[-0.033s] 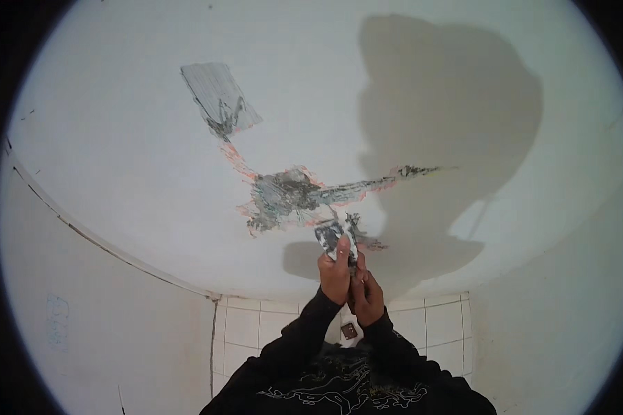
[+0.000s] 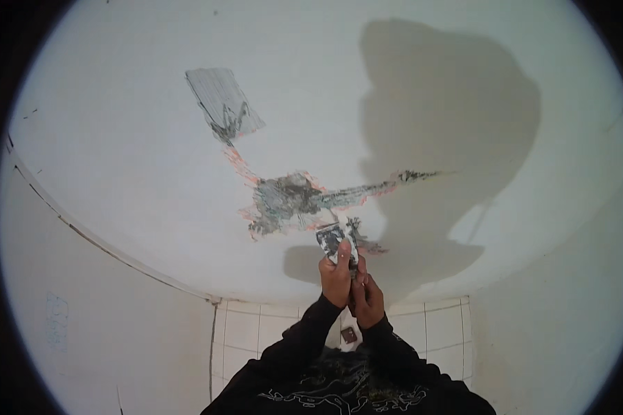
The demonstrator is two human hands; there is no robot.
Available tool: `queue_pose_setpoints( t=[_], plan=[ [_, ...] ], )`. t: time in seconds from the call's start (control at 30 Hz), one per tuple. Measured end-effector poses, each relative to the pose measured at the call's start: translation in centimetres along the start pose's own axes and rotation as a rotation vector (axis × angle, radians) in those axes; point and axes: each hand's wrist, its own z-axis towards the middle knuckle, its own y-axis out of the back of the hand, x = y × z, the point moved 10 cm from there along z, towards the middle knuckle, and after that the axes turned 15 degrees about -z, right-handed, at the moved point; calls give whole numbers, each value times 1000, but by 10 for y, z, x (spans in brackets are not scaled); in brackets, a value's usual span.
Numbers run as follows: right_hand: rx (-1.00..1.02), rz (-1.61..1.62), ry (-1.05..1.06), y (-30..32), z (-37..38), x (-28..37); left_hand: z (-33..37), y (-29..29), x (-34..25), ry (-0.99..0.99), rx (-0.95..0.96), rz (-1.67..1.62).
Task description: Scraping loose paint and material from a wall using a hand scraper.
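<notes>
In front of a patched white wall, my two hands are close together at the lower middle. My left hand [image 2: 336, 282] is closed round a flat dark putty spatula [image 2: 329, 240] smeared with white paste, its thumb lying on the face. Just right of it, my right hand [image 2: 371, 303] is closed round the lower end of a slim tool, seemingly a putty knife, whose whitened upper part [image 2: 351, 238] lies against the spatula. My fingers hide most of its handle. Behind the tools is a rough grey patch [image 2: 284, 197] with reddish edges on the wall.
A grey ribbed rectangle [image 2: 225, 100] marks the wall at upper left. My shadow [image 2: 450, 104] covers much of its right side. Side walls close in left and right. White tiles [image 2: 239, 328] lie below, and a small brown square object [image 2: 351, 335] shows between my forearms.
The wall marks sit slightly lower in the picture. More white shows on the spatula's face. Both hands keep their hold in nearly the same place.
</notes>
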Motion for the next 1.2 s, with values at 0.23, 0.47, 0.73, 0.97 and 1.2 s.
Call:
queue_pose_setpoints(
  t=[0.23, 0.47, 0.73, 0.97, 1.2],
  plan=[
    [59, 88, -66, 0, -2, 14, 1, -17, -15, 0, 10, -31],
    [38, -1, 30, 6, 2, 24, 2, -17, -22, -27, -40, -35],
    [48, 50, 73, 9, 11, 38, 3, -34, -33, -78, -20, -19],
    [-24, 63, -10, 8, -19, 4, -14, -5, -4, -27, -80, -36],
    [53, 38, 22, 9, 2, 29, -2, -23, -27, -72, -39, -34]
  ],
)
